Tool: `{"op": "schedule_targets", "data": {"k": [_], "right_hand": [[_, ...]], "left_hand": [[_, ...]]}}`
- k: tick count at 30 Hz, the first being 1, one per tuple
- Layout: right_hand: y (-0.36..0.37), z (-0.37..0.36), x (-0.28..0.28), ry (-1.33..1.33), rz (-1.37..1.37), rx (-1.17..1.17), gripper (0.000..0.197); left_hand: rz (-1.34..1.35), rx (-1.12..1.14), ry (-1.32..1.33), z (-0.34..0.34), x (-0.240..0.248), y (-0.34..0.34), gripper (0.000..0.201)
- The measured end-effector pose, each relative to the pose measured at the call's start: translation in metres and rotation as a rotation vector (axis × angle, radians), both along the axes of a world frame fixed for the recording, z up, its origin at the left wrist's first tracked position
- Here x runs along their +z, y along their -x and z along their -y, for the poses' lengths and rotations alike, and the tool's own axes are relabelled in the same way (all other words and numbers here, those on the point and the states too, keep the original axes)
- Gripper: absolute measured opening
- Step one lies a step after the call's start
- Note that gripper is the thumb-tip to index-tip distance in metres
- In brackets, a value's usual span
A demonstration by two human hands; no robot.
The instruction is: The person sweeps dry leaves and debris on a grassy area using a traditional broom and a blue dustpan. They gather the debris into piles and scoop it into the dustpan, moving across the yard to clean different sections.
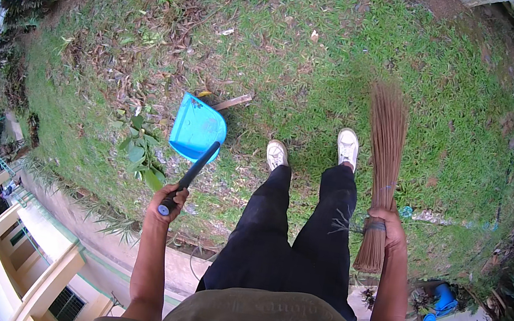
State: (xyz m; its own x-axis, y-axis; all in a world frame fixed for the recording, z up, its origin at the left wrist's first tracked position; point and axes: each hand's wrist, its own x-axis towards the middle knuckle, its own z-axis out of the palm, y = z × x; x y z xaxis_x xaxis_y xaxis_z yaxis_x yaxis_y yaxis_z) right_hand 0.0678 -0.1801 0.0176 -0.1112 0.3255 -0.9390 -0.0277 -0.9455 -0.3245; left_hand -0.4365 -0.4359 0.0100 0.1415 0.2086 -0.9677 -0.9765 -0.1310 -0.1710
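My left hand (167,202) is closed round the black handle of a blue dustpan (197,129). The pan hangs or rests over the grass to the left of my feet, its mouth turned away from me. A few small dark bits show inside it. In my right hand (389,225) is a stick broom (385,141), gripped near its tied butt end. Its brown bristles fan out forward, beyond my right shoe. Just past the dustpan, a flat piece of wood (232,103) and a yellow leaf lie on the grass.
Dry leaves (180,32) are scattered over the grass at the far left. A leafy green cutting (139,151) lies beside the dustpan. Behind me runs a concrete walkway beside a building (16,256). A blue container (444,299) stands at the lower right; shrubs line the right side.
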Motion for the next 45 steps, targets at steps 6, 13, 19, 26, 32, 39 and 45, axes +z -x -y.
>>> {"op": "schedule_targets", "data": {"k": [6, 13, 19, 26, 32, 39, 45], "right_hand": [[0.164, 0.081, -0.152, 0.280, -0.079, -0.049, 0.042], [0.338, 0.097, -0.080, -0.130, -0.505, 0.924, 0.080], [0.168, 0.032, 0.003, -0.241, -0.279, 0.819, 0.100], [0.024, -0.046, -0.088, -0.306, 0.319, -0.090, 0.074], [0.219, -0.072, -0.183, -0.187, 0.171, 0.348, 0.073], [0.230, -0.125, -0.043, -0.187, -0.210, 1.035, 0.109], [0.132, -0.266, -0.017, -0.300, 0.126, 0.251, 0.097]], "left_hand": [[-0.264, -0.014, 0.038, 0.046, 0.030, 0.016, 0.028], [-0.437, -0.142, 0.170, 0.055, 0.021, 0.027, 0.020], [-0.413, -0.136, 0.205, 0.079, 0.017, 0.040, 0.017], [-0.228, -0.148, 0.181, 0.075, -0.011, 0.040, 0.022], [-0.133, -0.142, 0.164, -0.009, -0.010, 0.049, 0.022], [-0.136, -0.210, 0.225, -0.108, -0.003, 0.082, 0.026], [-0.194, -0.351, 0.245, -0.174, 0.014, 0.127, 0.020]]}}
